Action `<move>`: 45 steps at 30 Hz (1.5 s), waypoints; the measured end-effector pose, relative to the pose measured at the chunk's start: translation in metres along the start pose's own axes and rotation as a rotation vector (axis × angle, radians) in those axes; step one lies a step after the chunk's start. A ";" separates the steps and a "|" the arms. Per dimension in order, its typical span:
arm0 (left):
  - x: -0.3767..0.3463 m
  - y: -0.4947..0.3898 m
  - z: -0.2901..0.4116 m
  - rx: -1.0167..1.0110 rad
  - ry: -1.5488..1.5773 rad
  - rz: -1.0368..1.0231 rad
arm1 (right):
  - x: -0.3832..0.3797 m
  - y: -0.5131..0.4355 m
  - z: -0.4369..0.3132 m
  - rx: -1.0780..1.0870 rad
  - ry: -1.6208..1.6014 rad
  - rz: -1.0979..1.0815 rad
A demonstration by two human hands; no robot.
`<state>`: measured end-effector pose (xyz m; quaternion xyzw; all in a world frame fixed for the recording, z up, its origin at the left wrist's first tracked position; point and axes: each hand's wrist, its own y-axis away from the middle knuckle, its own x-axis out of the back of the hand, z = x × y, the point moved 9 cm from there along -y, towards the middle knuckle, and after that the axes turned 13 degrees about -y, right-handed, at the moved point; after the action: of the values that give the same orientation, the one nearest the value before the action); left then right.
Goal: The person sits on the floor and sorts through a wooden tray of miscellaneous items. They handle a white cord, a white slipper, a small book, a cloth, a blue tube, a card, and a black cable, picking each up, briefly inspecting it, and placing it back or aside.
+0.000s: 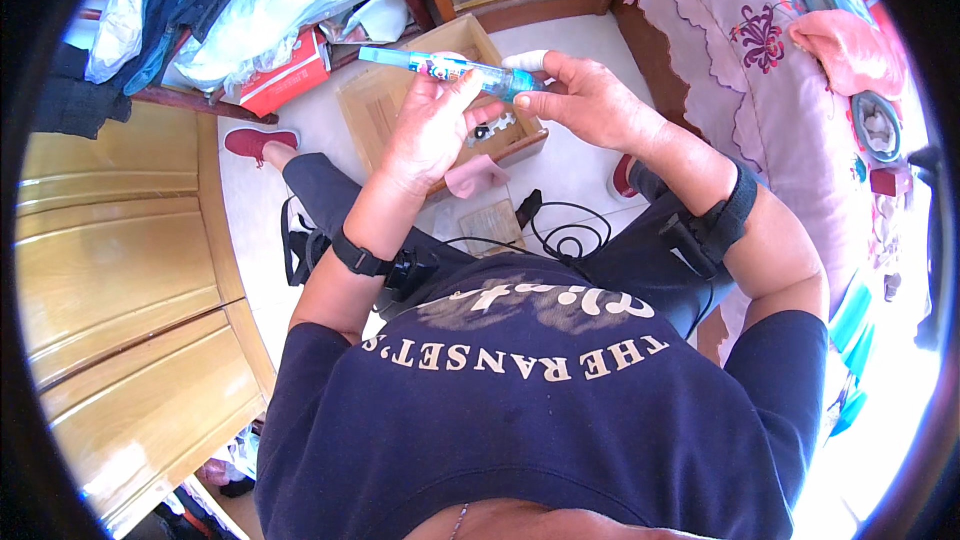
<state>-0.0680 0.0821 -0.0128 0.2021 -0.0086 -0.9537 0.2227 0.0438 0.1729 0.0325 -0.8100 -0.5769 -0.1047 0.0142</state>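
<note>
My left hand [435, 120] grips the middle of a translucent blue, pen-shaped plastic tube [450, 69] with a colourful printed label. The tube lies nearly level over the drawer, its flat pale-blue end pointing left. At its right end, the thumb and fingers of my right hand [592, 97] pinch the darker blue part. A white wrap [525, 61] covers one fingertip of that hand. Below both hands a wooden drawer [360, 116] rests on the floor. Inside it are a small black item [481, 133] and white pieces, partly hidden by my left hand.
A pink sheet [475, 176] hangs at the drawer's near edge. Between my legs lie a square wooden piece [491, 227] and a looped black cable [574, 232]. Wooden cabinet doors [127, 255] stand left, a red box [285, 75] beyond. A pink embroidered cover [720, 37] is at right.
</note>
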 end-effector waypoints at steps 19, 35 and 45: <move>0.020 0.012 0.042 -0.186 0.057 0.117 | 0.003 0.017 0.018 -0.285 -0.716 0.021; 0.011 0.026 0.023 0.000 0.069 0.105 | 0.032 0.015 0.014 -0.124 -0.830 0.188; -0.023 0.034 -0.005 0.222 0.119 -0.061 | 0.019 0.009 0.012 -0.080 -0.989 0.043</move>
<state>-0.0328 0.0614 -0.0045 0.2818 -0.0946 -0.9396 0.1700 0.0603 0.1887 0.0252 -0.7742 -0.4932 0.2706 -0.2901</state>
